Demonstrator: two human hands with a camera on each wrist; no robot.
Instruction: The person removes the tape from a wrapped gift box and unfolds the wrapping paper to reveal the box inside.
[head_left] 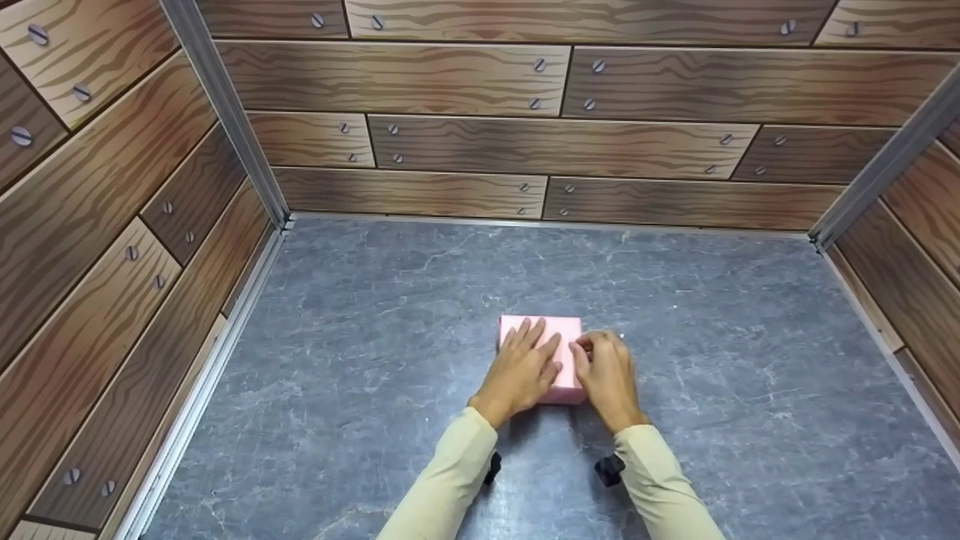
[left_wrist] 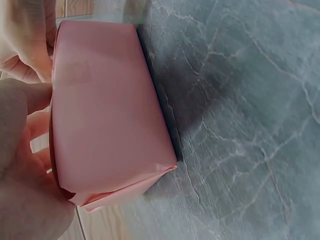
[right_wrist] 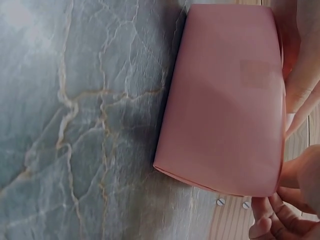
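A box wrapped in pink paper (head_left: pixel 559 330) lies on the grey marbled surface. Its smooth long side (left_wrist: pixel 105 110) faces both wrist cameras, and folded paper shows at the end (left_wrist: pixel 125 187) in the left wrist view. My left hand (head_left: pixel 520 375) rests on top of the box with fingers spread. At the box's right edge, my right hand (head_left: pixel 609 375) has its thumb and fingers curled together, pinching the paper at the top corner. In the right wrist view, those fingertips (right_wrist: pixel 272 212) sit against that corner. A faint square patch (right_wrist: pixel 257 74) shows on the long side.
Plank-patterned walls (head_left: pixel 465 142) with printed screws stand at the back, left and right. Metal rails (head_left: pixel 232 112) run along the corners and floor edges. The marbled surface (head_left: pixel 360 337) spreads around the box. A black wrist device (head_left: pixel 610 470) hangs under the right sleeve.
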